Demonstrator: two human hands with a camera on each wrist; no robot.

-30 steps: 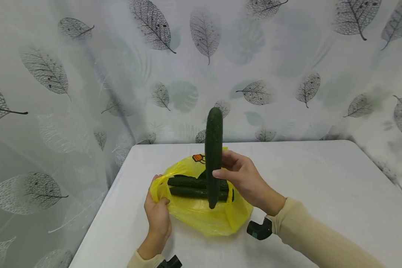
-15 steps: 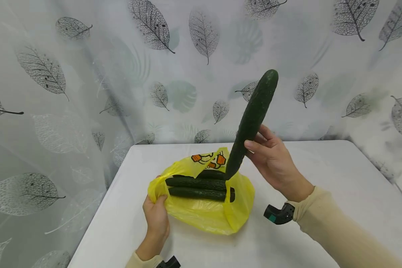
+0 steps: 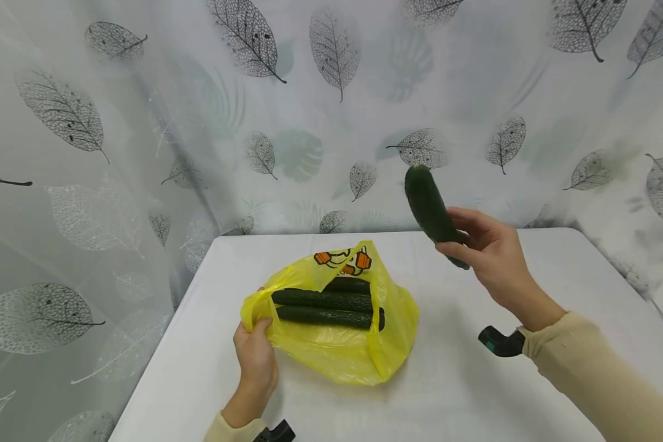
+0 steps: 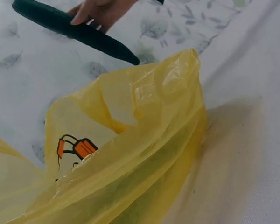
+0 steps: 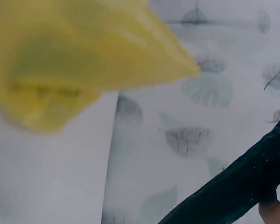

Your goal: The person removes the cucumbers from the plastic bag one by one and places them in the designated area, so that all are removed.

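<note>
My right hand [image 3: 494, 261] pinches a dark green cucumber [image 3: 428, 202] between thumb and fingers, raised over the right half of the table and tilted with its upper end to the left. In the left wrist view the held cucumber [image 4: 70, 28] spans the top, its lower end just above the bag's edge. My left hand [image 3: 256, 359] grips the left rim of a yellow plastic bag [image 3: 342, 353] printed with an orange and black figure. Inside its mouth, several more cucumbers [image 3: 323, 307] lie side by side; the bag covers their right ends.
The white table [image 3: 530, 393] runs out beyond both hands. Behind it and along the left hangs a pale curtain [image 3: 331, 141] with a leaf print. A black wrist camera [image 3: 500, 342] sits at the right sleeve.
The right hand has carried the cucumber from over the bag to the right, and the cucumber has tipped from upright to slanting left. The left hand stays on the bag's rim.
</note>
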